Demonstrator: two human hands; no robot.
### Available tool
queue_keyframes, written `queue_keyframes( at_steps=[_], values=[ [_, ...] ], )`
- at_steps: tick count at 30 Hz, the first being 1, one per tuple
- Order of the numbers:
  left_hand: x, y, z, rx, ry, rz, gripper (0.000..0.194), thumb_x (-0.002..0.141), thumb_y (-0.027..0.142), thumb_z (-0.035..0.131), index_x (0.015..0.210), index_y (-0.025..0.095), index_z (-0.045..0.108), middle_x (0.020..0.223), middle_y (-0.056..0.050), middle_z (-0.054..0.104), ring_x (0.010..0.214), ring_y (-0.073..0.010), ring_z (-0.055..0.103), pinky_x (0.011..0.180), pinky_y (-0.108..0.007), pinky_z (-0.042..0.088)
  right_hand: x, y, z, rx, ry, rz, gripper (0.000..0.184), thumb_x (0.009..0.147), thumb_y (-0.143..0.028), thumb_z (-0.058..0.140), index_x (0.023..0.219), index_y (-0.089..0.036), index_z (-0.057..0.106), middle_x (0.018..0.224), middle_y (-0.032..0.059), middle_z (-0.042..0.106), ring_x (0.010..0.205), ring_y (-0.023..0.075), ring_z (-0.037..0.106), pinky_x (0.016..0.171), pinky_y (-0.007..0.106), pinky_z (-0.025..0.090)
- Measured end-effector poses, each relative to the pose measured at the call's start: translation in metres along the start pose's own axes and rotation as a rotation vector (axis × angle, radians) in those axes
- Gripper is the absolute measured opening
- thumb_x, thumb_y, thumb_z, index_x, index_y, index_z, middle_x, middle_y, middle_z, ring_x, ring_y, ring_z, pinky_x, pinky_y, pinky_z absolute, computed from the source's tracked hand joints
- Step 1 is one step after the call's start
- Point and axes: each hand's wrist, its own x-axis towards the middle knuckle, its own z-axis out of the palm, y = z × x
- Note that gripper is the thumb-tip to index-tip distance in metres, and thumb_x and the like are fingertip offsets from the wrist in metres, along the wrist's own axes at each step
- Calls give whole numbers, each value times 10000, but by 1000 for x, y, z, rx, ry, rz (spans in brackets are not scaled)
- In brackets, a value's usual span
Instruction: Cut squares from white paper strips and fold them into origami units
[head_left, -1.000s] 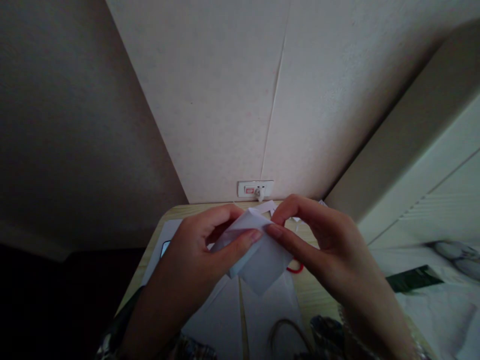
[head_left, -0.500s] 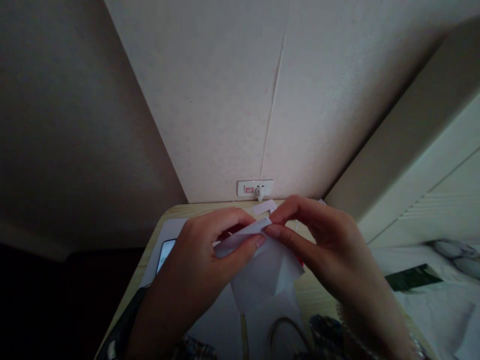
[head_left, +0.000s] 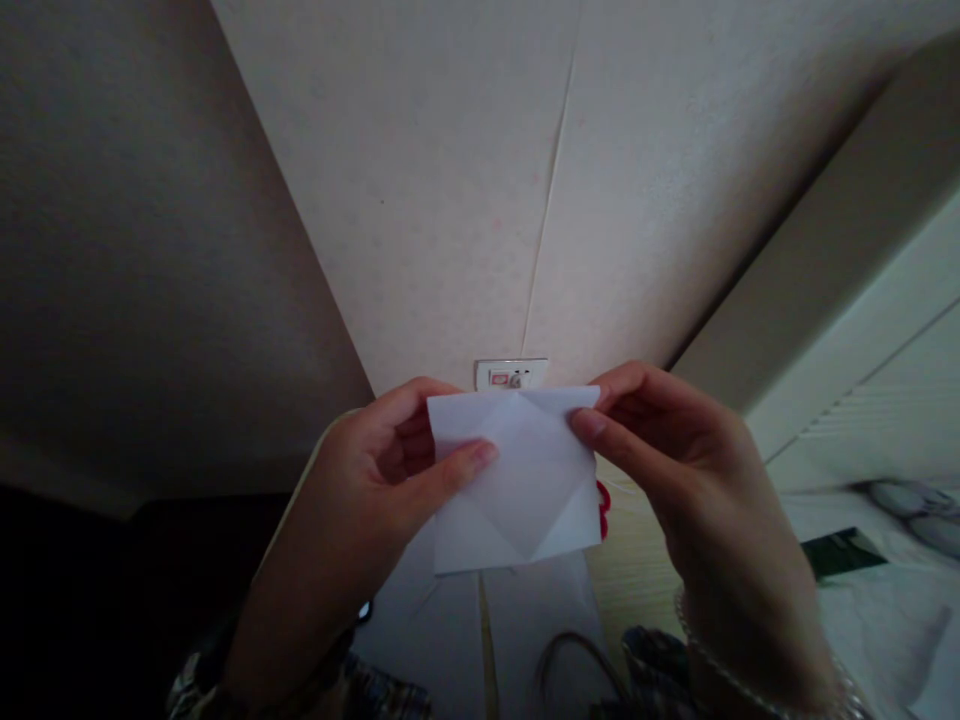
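A small white sheet of paper [head_left: 525, 480] with diagonal creases is held up between both hands, spread flat and facing me. My left hand [head_left: 397, 460] grips its left side, thumb across the front and fingers behind. At the upper right corner, my right hand [head_left: 667, 450] pinches the paper between thumb and fingers. The fingertips behind the sheet are hidden. Below it, larger white sheets [head_left: 540, 610] lie on the wooden table [head_left: 637, 560]. Something red [head_left: 604, 510], perhaps scissor handles, peeks out past the paper's right edge.
A wall socket [head_left: 511, 375] with a plug in it sits just behind the table. To the right are a pale cabinet [head_left: 885, 350], a dark green packet [head_left: 844, 553] and white fabric [head_left: 877, 640]. A dark curved cord or strand [head_left: 577, 640] shows at the bottom.
The paper has come up and been opened out from a tilted, folded position to face me. My right hand has shifted right to its corner, and my hands are farther apart.
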Motion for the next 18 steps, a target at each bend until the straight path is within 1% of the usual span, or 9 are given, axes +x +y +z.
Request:
queue_keyframes(
  at_steps=[3,6,11,14,18],
  values=[
    [1,-1,1,-53,25,0,98,739,175,815,738,246,748,634,75,750,531,-79,650,464,-106,485,-1,1,-1,-13,24,-15,130,831,-148,755,750,-228,692,726,-44,678,652,87,601,545,163,454],
    [1,-1,1,21,71,13,59,764,185,794,775,237,768,628,58,753,538,-89,664,465,-114,488,-2,0,-2,-57,37,-24,124,836,-158,752,769,-239,686,742,-31,680,664,111,623,554,192,481],
    [-3,2,0,136,124,35,15,788,221,765,773,223,763,673,34,780,524,-105,656,447,-145,477,-2,0,-3,-113,27,-8,122,846,-177,748,782,-247,672,760,-18,680,688,132,649,574,214,505],
    [-5,3,-1,166,126,46,71,786,210,751,721,232,737,638,58,755,499,-94,629,428,-142,449,1,0,-6,-124,-10,-6,112,830,-181,748,776,-241,670,746,-14,675,676,138,642,556,222,491],
    [-4,5,-1,256,96,81,175,781,199,733,619,230,674,509,89,632,423,-72,516,358,-139,339,5,-1,-10,-205,-82,-35,70,823,-191,748,839,-239,699,789,-6,702,684,143,629,527,228,451]
  ],
)
